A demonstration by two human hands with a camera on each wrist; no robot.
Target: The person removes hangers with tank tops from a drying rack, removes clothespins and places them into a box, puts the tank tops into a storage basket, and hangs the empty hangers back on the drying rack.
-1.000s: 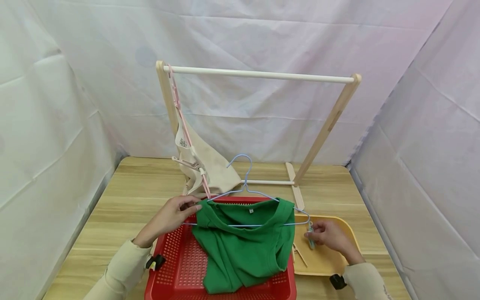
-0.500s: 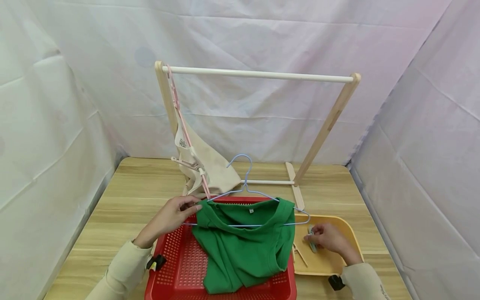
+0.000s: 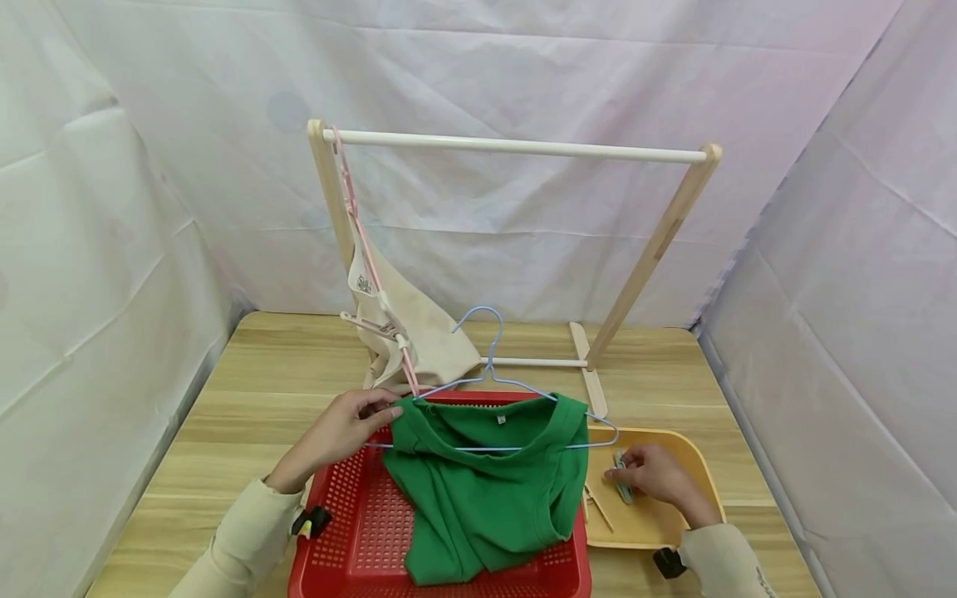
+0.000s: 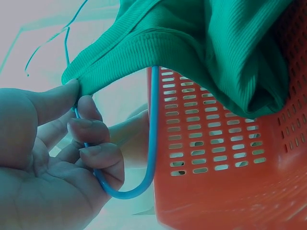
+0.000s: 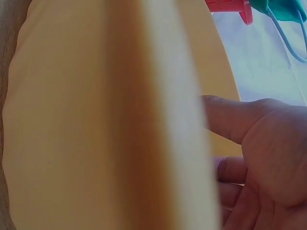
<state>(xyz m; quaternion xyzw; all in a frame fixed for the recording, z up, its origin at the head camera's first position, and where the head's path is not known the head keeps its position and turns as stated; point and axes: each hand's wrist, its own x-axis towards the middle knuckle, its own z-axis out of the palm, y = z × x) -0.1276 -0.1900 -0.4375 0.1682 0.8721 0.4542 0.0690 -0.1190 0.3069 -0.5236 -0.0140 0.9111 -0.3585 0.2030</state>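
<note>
A green sleeveless top hangs on a thin blue wire hanger over the red basket. My left hand pinches the top's left shoulder strap between thumb and finger. In the left wrist view, other fingers of the left hand curl around the hanger's blue wire. Over the yellow tray, my right hand pinches a pale blue-green clothespin. The tray's blurred rim blocks the right fingertips and the clothespin in the right wrist view.
The red basket stands at the front, the yellow tray to its right. Wooden clothespins lie in the tray. Behind is a rack with a white rail; a pink hanger with a cream cloth hangs at its left.
My right hand has shifted slightly, and the clothespin is a little lower and more tilted than one second ago. The left hand, green top and hanger stay in place.
</note>
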